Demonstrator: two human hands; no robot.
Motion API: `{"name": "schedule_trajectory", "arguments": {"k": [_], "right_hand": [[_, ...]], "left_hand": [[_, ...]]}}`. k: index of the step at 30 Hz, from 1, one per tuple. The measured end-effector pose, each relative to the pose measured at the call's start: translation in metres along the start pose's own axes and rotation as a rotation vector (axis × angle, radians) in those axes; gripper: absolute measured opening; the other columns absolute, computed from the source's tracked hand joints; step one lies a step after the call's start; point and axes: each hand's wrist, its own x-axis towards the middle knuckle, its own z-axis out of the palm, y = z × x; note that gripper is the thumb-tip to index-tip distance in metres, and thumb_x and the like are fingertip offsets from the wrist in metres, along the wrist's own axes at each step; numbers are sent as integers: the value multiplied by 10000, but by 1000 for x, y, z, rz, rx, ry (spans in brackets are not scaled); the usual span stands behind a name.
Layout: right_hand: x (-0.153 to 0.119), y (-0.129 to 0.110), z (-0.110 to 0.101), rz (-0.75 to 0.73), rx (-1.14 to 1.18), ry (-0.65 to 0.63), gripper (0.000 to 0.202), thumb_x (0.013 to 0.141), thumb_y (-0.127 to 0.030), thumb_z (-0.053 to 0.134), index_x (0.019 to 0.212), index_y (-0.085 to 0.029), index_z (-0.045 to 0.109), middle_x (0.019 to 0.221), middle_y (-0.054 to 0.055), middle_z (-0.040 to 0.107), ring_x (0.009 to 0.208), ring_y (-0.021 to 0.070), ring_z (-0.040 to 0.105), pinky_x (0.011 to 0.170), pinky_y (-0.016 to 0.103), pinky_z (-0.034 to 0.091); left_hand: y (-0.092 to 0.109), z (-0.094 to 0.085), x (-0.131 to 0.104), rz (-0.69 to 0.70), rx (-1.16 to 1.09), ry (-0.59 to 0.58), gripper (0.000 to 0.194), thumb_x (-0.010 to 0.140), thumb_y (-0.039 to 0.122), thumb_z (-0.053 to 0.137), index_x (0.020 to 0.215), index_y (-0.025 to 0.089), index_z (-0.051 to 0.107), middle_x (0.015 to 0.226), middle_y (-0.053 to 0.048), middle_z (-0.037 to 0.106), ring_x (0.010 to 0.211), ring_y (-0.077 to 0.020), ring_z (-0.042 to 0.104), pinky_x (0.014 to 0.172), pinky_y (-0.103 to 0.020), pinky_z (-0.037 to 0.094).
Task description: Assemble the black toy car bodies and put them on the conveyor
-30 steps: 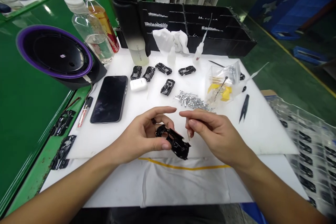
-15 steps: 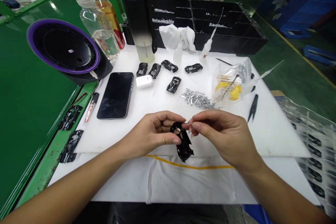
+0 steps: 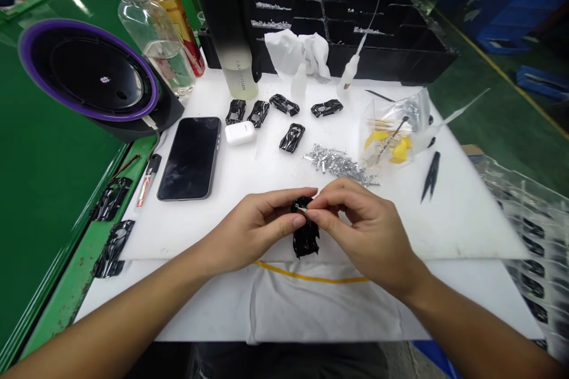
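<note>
Between my hands, over the front of the white board, is a glossy black toy car body [image 3: 306,241]. My left hand [image 3: 253,228] grips it from the left, thumb and fingers closed around its upper end. My right hand [image 3: 362,222] pinches a tiny silvery piece [image 3: 301,208] between thumb and forefinger, at the opening in the car body; whether it touches the body I cannot tell. Beyond the hands lies a pile of small silver parts [image 3: 338,163]. Several more black car bodies, one of them a car body [image 3: 292,138] near the middle, lie on the board.
At left are a phone [image 3: 190,158], a white earbud case [image 3: 240,133] and a purple-rimmed fan [image 3: 89,71]. Bottles and a black divided bin [image 3: 377,59] stand at the back. To the right lie tweezers [image 3: 431,176] and a clear box [image 3: 386,136] holding swabs and yellow pieces.
My right hand has moved left and brought the small silvery piece over the car body's opening. The car body is now more upright in my left hand. The view has shifted slightly.
</note>
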Motion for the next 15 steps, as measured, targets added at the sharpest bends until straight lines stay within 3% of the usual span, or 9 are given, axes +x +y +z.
{"name": "schedule_trajectory", "arguments": {"k": [6, 15], "right_hand": [[1, -5, 2, 24, -61, 2, 123, 919, -138, 752, 880, -253, 732, 860, -30, 639, 775, 127, 600, 677, 259, 511], [-1, -8, -2, -37, -26, -16, 106, 957, -137, 708, 919, -236, 699, 909, 0, 669, 826, 158, 625, 744, 288, 525]], "left_hand": [[0, 4, -2, -10, 149, 29, 436, 987, 343, 660, 1398, 198, 640, 1362, -65, 704, 1234, -227, 681, 1006, -265, 588], [2, 8, -3, -32, 134, 91, 398, 976, 367, 661, 1336, 197, 684, 1136, -64, 781, 1177, -281, 703, 955, -338, 618]]}}
